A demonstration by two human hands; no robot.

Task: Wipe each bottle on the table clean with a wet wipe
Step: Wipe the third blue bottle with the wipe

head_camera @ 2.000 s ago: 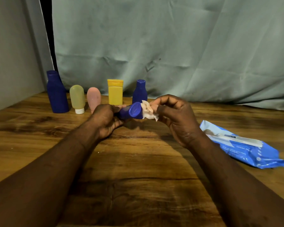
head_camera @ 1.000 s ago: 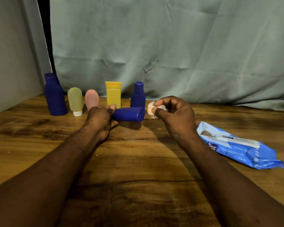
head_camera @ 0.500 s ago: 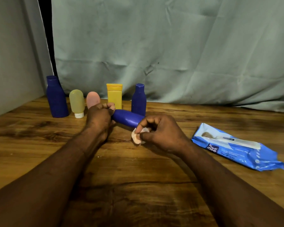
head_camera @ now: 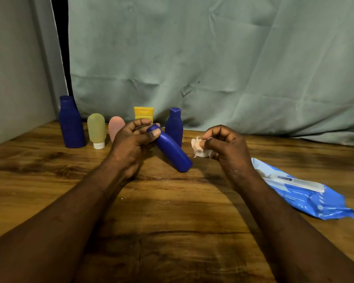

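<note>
The right hand [head_camera: 227,146] lifts clear, pinching the crumpled wet wipe [head_camera: 199,147] just beside the blue bottle [head_camera: 172,152], which the left hand [head_camera: 131,144] now grips by its cap end, base tilted down toward the table [head_camera: 172,211], so this one looks nearly wiped

A wood-grain desk [head_camera: 172,211] with dark streaks runs back to a creased pale green cloth [head_camera: 213,58] hung behind it, with a plain grey panel [head_camera: 12,68] at left and a narrow dark gap [head_camera: 64,48] between them.
</note>
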